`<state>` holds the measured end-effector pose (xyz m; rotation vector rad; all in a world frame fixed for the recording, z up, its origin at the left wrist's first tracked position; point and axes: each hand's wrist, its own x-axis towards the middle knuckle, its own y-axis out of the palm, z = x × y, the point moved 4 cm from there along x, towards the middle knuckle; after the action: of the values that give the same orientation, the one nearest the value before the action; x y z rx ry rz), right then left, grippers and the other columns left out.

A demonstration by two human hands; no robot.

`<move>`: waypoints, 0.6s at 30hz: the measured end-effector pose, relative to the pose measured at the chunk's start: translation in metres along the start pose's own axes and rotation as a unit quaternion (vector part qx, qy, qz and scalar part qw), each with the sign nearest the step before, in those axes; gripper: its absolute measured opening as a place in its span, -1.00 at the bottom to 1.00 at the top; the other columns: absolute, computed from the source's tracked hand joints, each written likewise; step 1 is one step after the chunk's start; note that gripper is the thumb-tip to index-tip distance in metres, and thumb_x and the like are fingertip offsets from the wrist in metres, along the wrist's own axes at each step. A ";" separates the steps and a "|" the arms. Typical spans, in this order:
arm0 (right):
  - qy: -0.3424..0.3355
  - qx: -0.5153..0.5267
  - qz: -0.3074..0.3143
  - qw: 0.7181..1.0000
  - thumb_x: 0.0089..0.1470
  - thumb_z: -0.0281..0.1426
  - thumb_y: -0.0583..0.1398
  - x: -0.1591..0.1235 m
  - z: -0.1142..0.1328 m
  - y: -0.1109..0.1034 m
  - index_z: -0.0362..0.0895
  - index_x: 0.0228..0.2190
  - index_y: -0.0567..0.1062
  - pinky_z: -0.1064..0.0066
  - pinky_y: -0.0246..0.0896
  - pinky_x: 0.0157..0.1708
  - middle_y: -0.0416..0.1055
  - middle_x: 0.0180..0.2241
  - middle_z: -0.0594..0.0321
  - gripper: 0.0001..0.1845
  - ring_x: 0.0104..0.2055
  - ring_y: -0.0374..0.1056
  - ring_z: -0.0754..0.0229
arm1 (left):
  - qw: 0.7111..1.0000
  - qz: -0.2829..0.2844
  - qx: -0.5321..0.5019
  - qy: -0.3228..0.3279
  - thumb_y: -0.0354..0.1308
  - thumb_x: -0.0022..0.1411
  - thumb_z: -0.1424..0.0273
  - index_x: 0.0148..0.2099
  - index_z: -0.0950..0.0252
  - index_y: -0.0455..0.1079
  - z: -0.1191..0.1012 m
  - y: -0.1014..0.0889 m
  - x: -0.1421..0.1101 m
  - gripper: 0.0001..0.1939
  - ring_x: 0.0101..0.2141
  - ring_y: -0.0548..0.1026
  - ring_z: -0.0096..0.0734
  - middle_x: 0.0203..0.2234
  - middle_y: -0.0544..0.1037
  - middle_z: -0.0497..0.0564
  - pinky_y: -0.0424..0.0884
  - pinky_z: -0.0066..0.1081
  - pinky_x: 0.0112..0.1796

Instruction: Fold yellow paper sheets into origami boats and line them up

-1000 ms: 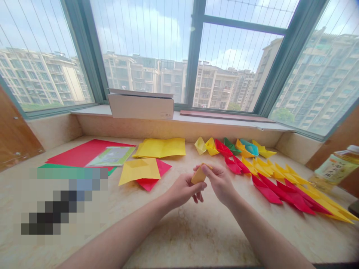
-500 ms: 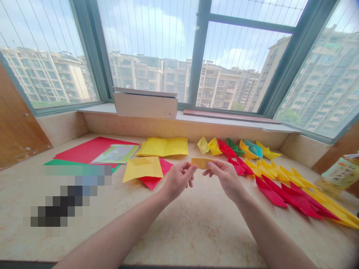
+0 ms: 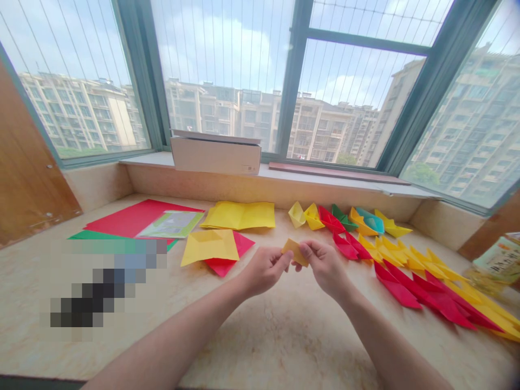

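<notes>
A small folded piece of yellow paper (image 3: 296, 252) is held up above the counter, pinched at its two sides. My left hand (image 3: 266, 269) grips its left edge between thumb and fingers. On the opposite edge, my right hand (image 3: 327, 265) closes with thumb and fingertips. The paper now looks like a tilted square, its corner pointing up. To the left of my hands lies a creased yellow sheet (image 3: 209, 246), partly over a red sheet (image 3: 244, 244).
Folded paper boats stand at the right: yellow boats (image 3: 385, 249), red boats (image 3: 439, 292) and a green boat (image 3: 343, 218). Yellow sheets (image 3: 239, 215), red paper (image 3: 134, 214) and a plastic packet (image 3: 173, 223) lie at the back left. A white box (image 3: 215, 156) sits on the sill.
The folded yellow paper has gone from a flat horizontal strip to a tilted square shape. My hands have come closer together and slightly lower.
</notes>
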<state>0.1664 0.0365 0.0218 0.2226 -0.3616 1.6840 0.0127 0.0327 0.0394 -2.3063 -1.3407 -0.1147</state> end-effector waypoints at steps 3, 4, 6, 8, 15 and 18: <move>-0.022 -0.013 -0.029 0.999 0.18 -0.04 0.18 -0.002 -0.004 0.004 -0.17 -0.36 0.53 0.37 0.33 -0.48 0.51 -0.55 0.22 -0.58 -0.53 0.42 0.19 | 1.000 0.001 0.001 0.007 0.00 0.33 0.11 -0.44 0.37 0.43 -0.002 0.000 0.001 -0.53 -0.63 0.13 -0.58 -0.65 0.29 -0.10 0.02 -0.51 -0.59; -0.022 -0.013 -0.028 0.999 0.18 -0.04 0.18 -0.002 -0.005 0.005 -0.17 -0.35 0.53 0.36 0.33 -0.49 0.52 -0.54 0.21 -0.57 -0.54 0.42 0.19 | 1.000 0.002 -0.002 0.007 0.00 0.33 0.10 -0.44 0.37 0.43 0.000 0.000 0.001 -0.52 -0.62 0.13 -0.58 -0.65 0.30 -0.10 0.03 -0.51 -0.59; -0.016 -0.017 -0.012 1.000 0.18 -0.02 0.16 -0.001 -0.006 0.005 -0.17 -0.36 0.55 0.36 0.33 -0.51 0.53 -0.53 0.19 -0.54 -0.56 0.41 0.19 | 1.000 -0.017 -0.012 0.000 0.01 0.31 0.06 -0.51 0.34 0.37 0.007 -0.003 0.003 -0.49 -0.65 0.12 -0.58 -0.69 0.26 -0.11 0.00 -0.50 -0.61; -0.009 -0.035 0.011 0.999 0.19 -0.01 0.14 -0.001 -0.005 0.004 -0.18 -0.40 0.57 0.37 0.32 -0.51 0.55 -0.52 0.15 -0.51 -0.56 0.42 0.19 | 0.999 -0.041 -0.025 -0.019 0.01 0.30 0.01 -0.55 0.31 0.30 0.017 -0.006 0.004 -0.46 -0.69 0.08 -0.58 -0.74 0.18 -0.15 -0.03 -0.49 -0.63; 0.018 0.017 -0.002 1.000 0.15 0.06 0.14 -0.001 -0.008 0.005 -0.18 -0.48 0.56 0.36 0.30 -0.50 0.54 -0.56 0.14 -0.43 -0.59 0.40 0.19 | 0.997 -0.034 -0.076 -0.003 0.03 0.26 -0.05 -0.43 0.33 0.38 0.025 -0.004 0.004 -0.47 -0.68 0.22 -0.56 -0.71 0.33 -0.10 0.08 -0.51 -0.63; 0.058 0.096 0.025 0.993 0.12 0.08 0.17 -0.002 -0.015 0.012 -0.20 -0.44 0.56 0.37 0.30 -0.48 0.54 -0.53 0.14 -0.44 -0.53 0.42 0.18 | 0.997 -0.021 -0.073 0.029 0.13 0.23 0.00 -0.27 0.35 0.42 0.022 -0.003 0.004 -0.55 -0.56 0.38 -0.50 -0.55 0.49 0.00 0.19 -0.53 -0.56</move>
<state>0.1560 0.0391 0.0058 0.2573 -0.1194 1.7739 0.0088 0.0469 0.0226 -2.3761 -1.3937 -0.3002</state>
